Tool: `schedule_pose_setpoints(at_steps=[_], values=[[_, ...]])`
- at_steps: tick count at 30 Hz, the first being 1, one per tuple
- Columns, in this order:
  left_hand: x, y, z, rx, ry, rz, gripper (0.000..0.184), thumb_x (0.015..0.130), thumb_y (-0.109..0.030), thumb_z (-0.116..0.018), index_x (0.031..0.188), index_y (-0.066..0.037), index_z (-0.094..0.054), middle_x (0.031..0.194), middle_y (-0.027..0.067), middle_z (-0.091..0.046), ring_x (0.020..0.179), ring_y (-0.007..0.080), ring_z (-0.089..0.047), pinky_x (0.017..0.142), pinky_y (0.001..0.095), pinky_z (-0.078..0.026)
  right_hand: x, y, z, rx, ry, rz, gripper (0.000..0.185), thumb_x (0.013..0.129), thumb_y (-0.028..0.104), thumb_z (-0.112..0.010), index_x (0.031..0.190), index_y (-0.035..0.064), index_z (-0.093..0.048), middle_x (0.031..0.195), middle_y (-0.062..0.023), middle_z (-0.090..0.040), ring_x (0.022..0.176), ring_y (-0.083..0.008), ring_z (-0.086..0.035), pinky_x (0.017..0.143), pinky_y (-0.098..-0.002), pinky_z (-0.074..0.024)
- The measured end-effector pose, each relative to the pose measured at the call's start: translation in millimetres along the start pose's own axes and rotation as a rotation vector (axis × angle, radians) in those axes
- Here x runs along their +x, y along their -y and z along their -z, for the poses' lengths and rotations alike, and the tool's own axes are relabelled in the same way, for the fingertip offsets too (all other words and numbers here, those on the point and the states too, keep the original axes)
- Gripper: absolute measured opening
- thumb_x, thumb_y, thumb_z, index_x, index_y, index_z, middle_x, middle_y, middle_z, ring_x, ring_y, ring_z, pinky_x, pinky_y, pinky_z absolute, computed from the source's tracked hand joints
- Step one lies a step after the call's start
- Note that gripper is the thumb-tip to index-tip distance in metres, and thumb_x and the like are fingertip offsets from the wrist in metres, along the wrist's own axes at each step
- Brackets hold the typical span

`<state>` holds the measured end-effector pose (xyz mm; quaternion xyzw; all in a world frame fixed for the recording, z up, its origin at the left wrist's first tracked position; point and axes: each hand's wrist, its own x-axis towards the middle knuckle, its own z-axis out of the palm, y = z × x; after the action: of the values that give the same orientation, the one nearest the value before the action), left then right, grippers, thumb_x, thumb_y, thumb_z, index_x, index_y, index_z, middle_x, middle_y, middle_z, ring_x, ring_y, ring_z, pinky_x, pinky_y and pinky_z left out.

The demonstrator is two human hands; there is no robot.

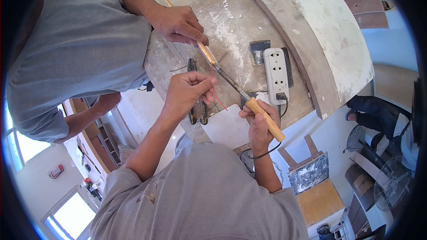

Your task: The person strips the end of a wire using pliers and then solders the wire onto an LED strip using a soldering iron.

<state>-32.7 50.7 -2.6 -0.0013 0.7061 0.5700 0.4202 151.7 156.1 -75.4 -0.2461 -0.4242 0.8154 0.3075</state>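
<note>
Count: one soldering iron [251, 103], one red wire [218, 99], one pliers [192, 66]. Right hand [259, 131] grips iron's handle, shaft extending beyond left hand [188, 91]; left fingertips pinch wire, pliers partly beneath.

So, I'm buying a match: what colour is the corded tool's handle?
The handle is light tan, clearest in the head view.

Dusty worktable [229, 22], pliers [192, 66], white power strip [276, 72]
</note>
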Motion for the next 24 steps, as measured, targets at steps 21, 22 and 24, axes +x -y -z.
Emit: schedule_pose_setpoints(at_steps=[21,22,24], values=[[0.6,0.0,-1.1,-0.008,-0.005,-0.001,0.018,0.089,-0.01,-0.068,0.091,0.008,-0.065,0.069,0.0082,-0.064,0.055,0.0122,-0.062,0.052,0.0232,-0.052,0.0,-1.0,0.3,0.008,-0.003,0.0,0.035,0.093,0.015,-0.055,0.119,-0.0078,-0.051,0.097,-0.0251,-0.064,0.08,-0.0284,-0.068,0.073,-0.0393,-0.0581],[0.6,0.8,-0.8,-0.009,-0.007,-0.004,0.018,0.089,-0.011,-0.068,0.091,0.008,-0.065,0.069,0.0082,-0.064,0.056,0.0122,-0.062,0.052,0.0231,-0.052,-0.1,-1.0,0.3,0.013,-0.008,0.006,0.035,0.093,0.016,-0.055,0.119,-0.0078,-0.051,0.096,-0.0251,-0.065,0.08,-0.0285,-0.068,0.073,-0.0393,-0.0581],[0.8,1.4,0.0,-0.013,0.004,-0.007,0.019,0.09,-0.013,-0.067,0.091,0.006,-0.065,0.07,0.0062,-0.064,0.055,0.0107,-0.062,0.052,0.0219,-0.051,0.0,-1.0,0.4,0.012,-0.006,0.015,0.035,0.093,0.016,-0.055,0.119,-0.0078,-0.051,0.096,-0.025,-0.065,0.08,-0.0286,-0.068,0.073,-0.0393,-0.0581]])
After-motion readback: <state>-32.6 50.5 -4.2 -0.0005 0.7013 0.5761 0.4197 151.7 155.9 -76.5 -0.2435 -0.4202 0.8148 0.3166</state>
